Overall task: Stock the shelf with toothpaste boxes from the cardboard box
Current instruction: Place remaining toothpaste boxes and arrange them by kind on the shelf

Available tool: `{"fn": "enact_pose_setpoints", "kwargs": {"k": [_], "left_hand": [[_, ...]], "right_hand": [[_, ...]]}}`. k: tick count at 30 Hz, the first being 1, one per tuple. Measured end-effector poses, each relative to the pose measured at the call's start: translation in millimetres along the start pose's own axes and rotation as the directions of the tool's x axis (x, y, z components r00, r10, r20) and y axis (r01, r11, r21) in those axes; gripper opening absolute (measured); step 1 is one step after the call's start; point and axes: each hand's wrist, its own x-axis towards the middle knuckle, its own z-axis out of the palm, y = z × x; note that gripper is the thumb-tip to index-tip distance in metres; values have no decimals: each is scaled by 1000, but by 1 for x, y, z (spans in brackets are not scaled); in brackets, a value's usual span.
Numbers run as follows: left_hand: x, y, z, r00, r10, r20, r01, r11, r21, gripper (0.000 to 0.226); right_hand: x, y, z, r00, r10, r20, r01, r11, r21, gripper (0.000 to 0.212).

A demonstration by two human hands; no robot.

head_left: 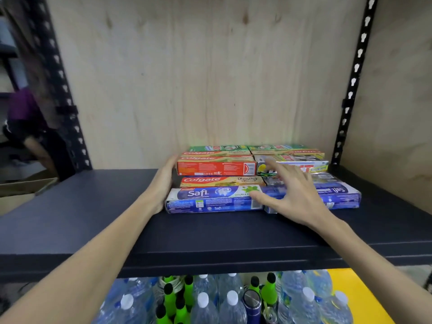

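Several toothpaste boxes lie in rows on the dark shelf (93,218). A blue Safi box (210,199) is at the front left, with another blue Safi box (339,195) to its right. Behind them sit a Colgate box (222,181), a red Colgate box (216,167) and green-topped boxes (219,148) at the back. My left hand (163,183) lies flat against the left ends of the boxes. My right hand (289,190) hovers over the middle of the rows with fingers spread, holding nothing. The cardboard box is out of view.
Plywood forms the back wall (198,78). Black slotted uprights (355,73) stand at both sides. Water bottles (231,302) and green bottles (169,298) fill the level below. A person in purple (25,127) crouches far left near a carton (23,185).
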Motion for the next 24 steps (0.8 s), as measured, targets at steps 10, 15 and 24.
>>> {"fn": "enact_pose_setpoints", "kwargs": {"k": [10,15,24], "left_hand": [[51,3,12,997,-46,69,56,986,-156,54],[59,2,15,995,-66,70,76,986,-149,52],[69,-3,31,998,-46,48,51,994,-93,45]], "right_hand": [[17,-19,14,1000,-12,19,14,987,-158,117],[21,-13,14,995,59,74,-46,985,-165,127],[20,1,3,989,89,122,-65,980,-187,133]]}}
